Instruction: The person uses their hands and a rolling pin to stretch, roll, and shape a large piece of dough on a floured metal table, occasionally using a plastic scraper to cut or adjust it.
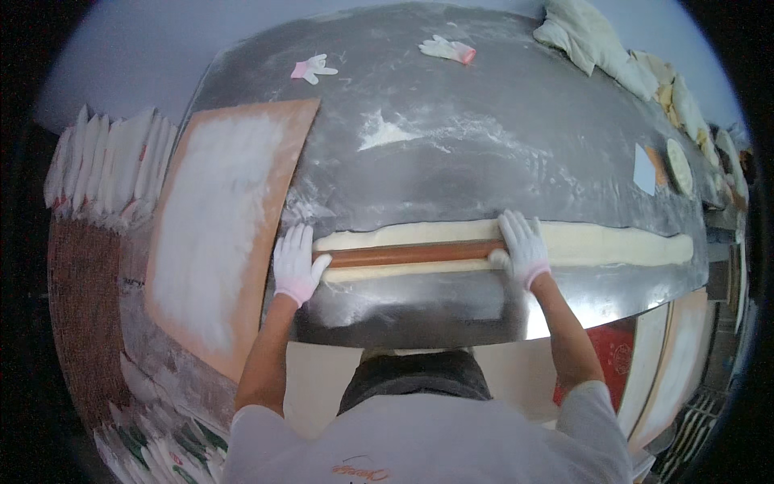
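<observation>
A long strip of pale dough (613, 244) lies across a grey table (451, 177), close to the person's side. A brown pin (419, 253) rests lengthwise on its left half. The gloved left hand (297, 264) covers the pin's end at the dough's left tip, fingers straight and close together, thumb out. The gloved right hand (522, 248) lies over the pin's other end, around the dough's middle, fingers extended and slightly parted; how hard either presses, I cannot tell.

Uneven pressure could leave the dough thin on one side or tear it. It might stick where flour is sparse beneath it. Its right tip lies near the table's edge, so a pull that way could send it over.

Beyond the dough, the table is streaked with flour around a thicker white patch (385, 131), with two loose gloves (316, 68) farther off. Left of the dough is a floured board (297, 133), with bags (109, 157) past it. Far beyond the dough's right half, cloths (592, 40) lie heaped on the rim.
</observation>
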Available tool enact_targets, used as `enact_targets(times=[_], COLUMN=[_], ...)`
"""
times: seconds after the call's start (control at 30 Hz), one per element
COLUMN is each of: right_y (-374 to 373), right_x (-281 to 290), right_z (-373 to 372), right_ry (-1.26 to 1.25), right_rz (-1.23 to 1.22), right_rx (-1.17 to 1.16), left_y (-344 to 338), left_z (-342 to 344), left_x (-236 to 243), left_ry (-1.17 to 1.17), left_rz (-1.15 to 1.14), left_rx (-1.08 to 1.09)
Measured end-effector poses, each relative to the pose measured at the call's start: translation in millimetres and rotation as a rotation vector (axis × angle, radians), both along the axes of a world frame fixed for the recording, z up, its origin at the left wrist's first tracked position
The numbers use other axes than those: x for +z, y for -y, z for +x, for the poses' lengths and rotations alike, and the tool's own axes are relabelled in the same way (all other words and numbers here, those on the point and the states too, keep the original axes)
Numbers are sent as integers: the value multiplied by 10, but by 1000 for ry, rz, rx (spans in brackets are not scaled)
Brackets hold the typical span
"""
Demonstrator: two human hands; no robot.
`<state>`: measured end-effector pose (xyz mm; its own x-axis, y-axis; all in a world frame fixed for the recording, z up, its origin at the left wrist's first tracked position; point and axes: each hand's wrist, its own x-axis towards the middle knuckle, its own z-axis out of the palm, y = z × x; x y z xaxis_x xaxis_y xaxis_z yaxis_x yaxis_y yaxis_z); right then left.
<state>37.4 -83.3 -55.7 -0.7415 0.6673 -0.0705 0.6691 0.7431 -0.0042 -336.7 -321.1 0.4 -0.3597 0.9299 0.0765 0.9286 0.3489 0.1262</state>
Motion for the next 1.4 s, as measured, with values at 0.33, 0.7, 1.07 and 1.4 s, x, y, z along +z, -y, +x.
enact_targets(times=[0.33, 0.7, 1.07, 1.4], right_y=[156, -330, -153, 463], right_x=[-157, -74, 17, 345], right_z=[-523, -806, -771, -73], right_ry=[58, -107, -334, -230], right_rz=[100, 123, 202, 46], right_rx=[-119, -190, -72, 147], left_y=[86, -519, -486, -225], left_z=[-253, -219, 61, -338], left_x=[2, 118, 419, 518], left_ry=[58, 34, -44, -60], left_rz=[-278, -296, -233, 79], left_rx=[-53, 9, -29, -477])
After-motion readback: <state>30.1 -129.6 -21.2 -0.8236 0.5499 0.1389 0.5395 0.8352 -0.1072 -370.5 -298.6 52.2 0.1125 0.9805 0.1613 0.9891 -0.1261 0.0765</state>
